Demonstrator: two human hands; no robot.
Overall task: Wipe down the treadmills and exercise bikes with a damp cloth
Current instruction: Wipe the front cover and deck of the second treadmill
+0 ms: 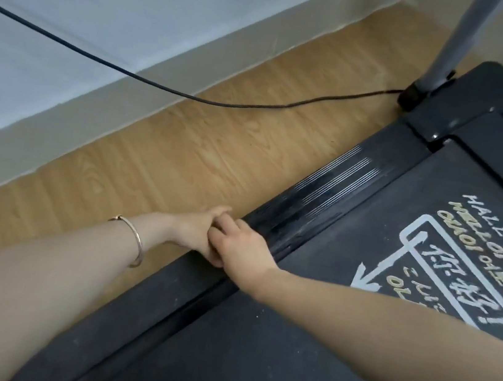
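Along the wall [73,20], wooden floor [168,152] borders the black treadmill [287,340].

A home exercise room: a treadmill [346,268] on wood-look flooring [165,152] beside a wall [92,6].

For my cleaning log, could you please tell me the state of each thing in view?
side rail: streaked.
right hand: resting on the side rail.
left hand: beside the rail, touching the right hand; grip unclear.
belt: speckled with pale bits.
power cable: slack, reaching the treadmill base.
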